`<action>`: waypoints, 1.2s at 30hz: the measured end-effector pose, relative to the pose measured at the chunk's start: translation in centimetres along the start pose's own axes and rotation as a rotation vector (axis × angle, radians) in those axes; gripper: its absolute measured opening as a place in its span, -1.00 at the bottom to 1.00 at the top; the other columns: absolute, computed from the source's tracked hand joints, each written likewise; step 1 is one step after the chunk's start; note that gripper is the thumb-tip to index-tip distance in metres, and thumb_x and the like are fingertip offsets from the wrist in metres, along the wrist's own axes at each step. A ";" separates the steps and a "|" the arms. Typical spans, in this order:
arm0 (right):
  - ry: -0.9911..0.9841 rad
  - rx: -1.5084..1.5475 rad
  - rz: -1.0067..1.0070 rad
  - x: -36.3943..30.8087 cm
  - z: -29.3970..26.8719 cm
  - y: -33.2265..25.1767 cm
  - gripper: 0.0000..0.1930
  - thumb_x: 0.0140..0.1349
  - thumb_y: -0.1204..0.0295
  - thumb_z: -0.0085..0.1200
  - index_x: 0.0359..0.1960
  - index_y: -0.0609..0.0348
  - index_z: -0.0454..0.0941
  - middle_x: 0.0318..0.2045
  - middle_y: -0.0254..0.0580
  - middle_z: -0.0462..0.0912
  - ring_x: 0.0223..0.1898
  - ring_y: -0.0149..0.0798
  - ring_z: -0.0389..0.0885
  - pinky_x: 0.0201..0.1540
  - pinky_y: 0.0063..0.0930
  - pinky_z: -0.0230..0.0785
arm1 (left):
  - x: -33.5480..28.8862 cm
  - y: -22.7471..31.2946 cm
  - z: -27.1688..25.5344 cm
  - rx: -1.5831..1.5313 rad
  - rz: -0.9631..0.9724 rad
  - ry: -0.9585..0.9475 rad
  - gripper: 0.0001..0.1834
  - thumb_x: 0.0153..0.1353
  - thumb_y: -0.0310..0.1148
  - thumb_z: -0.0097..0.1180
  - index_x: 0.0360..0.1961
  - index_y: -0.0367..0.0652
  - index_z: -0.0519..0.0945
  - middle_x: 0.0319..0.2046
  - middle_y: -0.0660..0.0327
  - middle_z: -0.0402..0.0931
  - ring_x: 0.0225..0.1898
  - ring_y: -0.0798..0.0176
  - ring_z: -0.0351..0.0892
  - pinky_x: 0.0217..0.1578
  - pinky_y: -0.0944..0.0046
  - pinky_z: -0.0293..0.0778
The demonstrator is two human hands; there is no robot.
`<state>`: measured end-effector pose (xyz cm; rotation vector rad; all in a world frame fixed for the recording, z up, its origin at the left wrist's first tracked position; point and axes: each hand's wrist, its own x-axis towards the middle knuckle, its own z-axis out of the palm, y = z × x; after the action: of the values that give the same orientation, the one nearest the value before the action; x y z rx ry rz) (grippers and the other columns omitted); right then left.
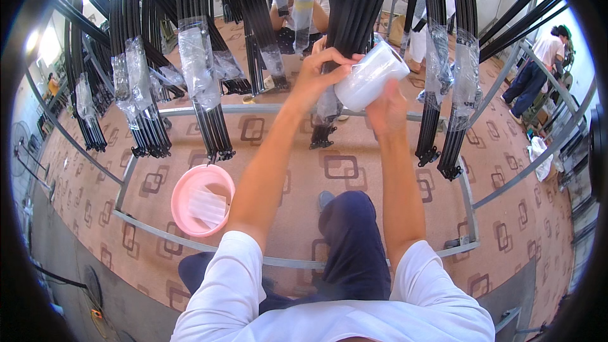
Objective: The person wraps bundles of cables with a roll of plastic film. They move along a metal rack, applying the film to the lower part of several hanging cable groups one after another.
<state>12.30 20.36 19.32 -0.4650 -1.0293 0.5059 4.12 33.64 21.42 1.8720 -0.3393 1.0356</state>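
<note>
A roll of clear plastic film (372,79) is tilted against the front of a hanging bundle of black cables (356,16). My left hand (323,75) is closed at the roll's left end, with thumb and fingers pinching the film beside the bundle. From below, my right hand (387,111) grips the roll's lower right side; its fingers are slightly blurred. Under the roll, the bundle's lower part (328,111) shows film around it, and its tips have small black end fittings.
More cable bundles with film around them (197,63) hang on both sides. A pink basin (180,215) holding white pieces (208,208) stands on the patterned floor, inside a grey metal frame (278,261). A person (303,6) sits beyond the bundles; another person (544,57) stands at the right.
</note>
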 end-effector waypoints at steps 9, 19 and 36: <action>0.068 -0.110 0.120 -0.5 0.7 -1.4 -0.37 0.09 0.04 -0.07 0.04 0.30 0.15 -0.09 -0.02 0.39 -0.04 -0.14 0.39 0.02 -0.24 0.22 | 0.6 1.4 -0.5 0.005 0.076 -0.109 -0.75 0.10 -0.19 -0.04 -0.54 -0.14 0.32 -0.39 0.31 0.27 -0.10 0.27 0.14 0.01 0.26 -0.04; 0.283 0.159 0.107 -1.5 2.2 -1.8 -0.51 0.05 0.26 -0.01 -0.02 0.25 0.22 -0.12 -0.18 0.42 -0.09 -0.22 0.40 0.02 -0.31 0.19 | 0.3 2.6 -0.4 -0.054 0.034 -0.096 -0.89 0.10 -0.36 -0.09 -0.52 -0.13 0.34 -0.31 0.29 0.23 -0.10 0.30 0.12 -0.05 0.32 0.03; 0.150 -0.067 0.197 -1.9 1.9 -2.5 -0.39 0.09 0.05 -0.07 0.03 0.25 0.14 -0.13 -0.03 0.40 -0.10 -0.15 0.41 -0.03 -0.29 0.26 | 0.1 2.7 -1.1 -0.032 0.018 -0.086 -0.70 0.18 -0.12 -0.16 -0.49 -0.15 0.30 -0.44 0.38 0.14 -0.42 0.47 0.08 -0.35 0.50 0.03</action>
<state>10.24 17.47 20.33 -0.6582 -0.8626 0.6038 1.96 33.16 23.34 1.8910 -0.4217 0.9586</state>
